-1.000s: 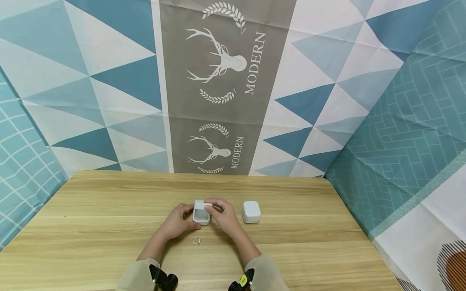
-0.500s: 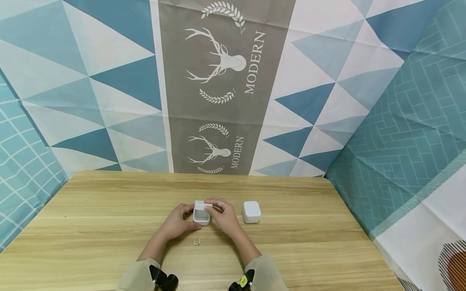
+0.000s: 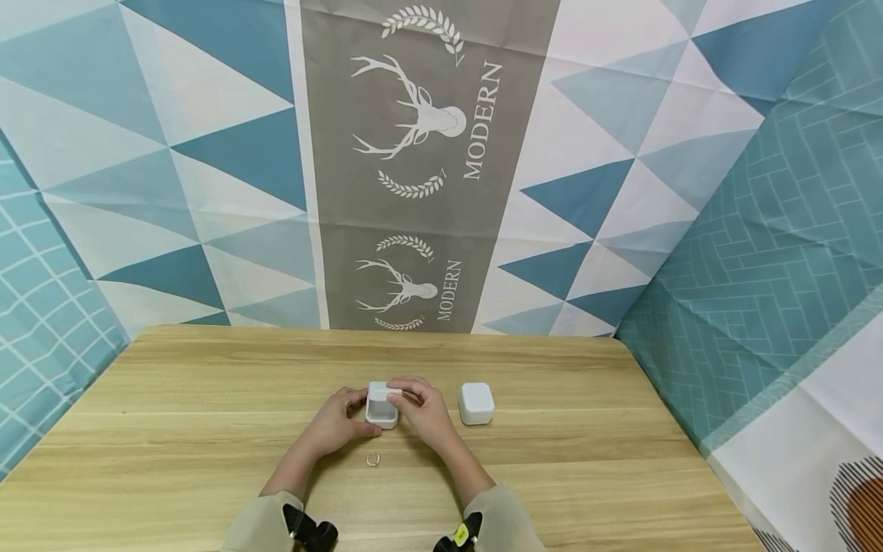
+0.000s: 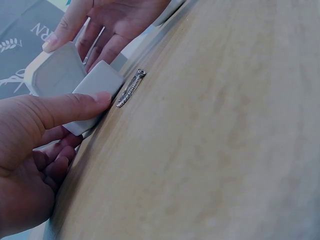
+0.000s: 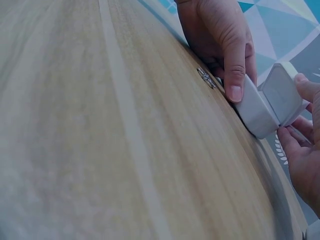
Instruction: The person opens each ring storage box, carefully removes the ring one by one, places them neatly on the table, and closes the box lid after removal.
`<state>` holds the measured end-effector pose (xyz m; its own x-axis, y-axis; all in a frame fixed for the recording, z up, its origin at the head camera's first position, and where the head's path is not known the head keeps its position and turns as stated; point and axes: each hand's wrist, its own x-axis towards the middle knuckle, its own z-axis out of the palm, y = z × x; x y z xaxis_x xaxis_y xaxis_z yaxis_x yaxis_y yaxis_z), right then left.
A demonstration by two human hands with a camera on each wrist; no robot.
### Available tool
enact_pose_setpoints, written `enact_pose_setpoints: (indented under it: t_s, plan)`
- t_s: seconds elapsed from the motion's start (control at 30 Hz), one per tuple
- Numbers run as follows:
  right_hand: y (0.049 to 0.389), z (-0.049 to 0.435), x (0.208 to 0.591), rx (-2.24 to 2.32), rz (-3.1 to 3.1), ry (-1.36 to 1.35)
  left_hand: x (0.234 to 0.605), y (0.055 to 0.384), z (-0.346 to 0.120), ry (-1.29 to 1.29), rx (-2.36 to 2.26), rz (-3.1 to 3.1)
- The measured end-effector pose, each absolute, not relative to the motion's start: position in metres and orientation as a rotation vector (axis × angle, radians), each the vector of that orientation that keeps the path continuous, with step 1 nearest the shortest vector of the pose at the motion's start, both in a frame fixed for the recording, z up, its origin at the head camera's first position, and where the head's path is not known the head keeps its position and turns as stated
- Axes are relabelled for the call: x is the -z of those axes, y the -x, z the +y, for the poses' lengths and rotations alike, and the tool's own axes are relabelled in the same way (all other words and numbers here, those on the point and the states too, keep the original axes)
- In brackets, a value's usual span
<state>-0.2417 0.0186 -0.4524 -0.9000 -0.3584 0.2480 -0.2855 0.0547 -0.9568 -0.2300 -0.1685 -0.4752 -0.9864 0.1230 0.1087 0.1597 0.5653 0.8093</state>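
A small white jewelry box (image 3: 382,422) stands on the table with its lid (image 4: 56,75) raised. My left hand (image 3: 334,423) grips the base, thumb on the near side and fingers around the far side. The lid's upper edge is pinched between the thumb and fingers of my right hand (image 3: 428,414). In the right wrist view, the lid tilts back from the base (image 5: 257,114). Nearer to me, apart from both hands, a ring (image 3: 373,459) lies flat; the left wrist view shows small sparkling stones along this ring (image 4: 131,89). The box's inside is only partly visible.
A second white box (image 3: 476,403), closed, stands to the right of my right hand. Under everything is a wooden table (image 3: 207,429). Patterned cloth (image 3: 407,207) hangs behind its far edge and at both sides.
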Motion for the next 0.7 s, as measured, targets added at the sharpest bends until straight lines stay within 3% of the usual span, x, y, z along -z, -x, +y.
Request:
enact_pose_setpoints:
  t_s: [0.7]
  plan:
    - [0.2414, 0.0178, 0.4528, 2.005, 2.242, 0.667, 0.4764, 0.2309, -0.169, 0.25, 1.438, -2.739]
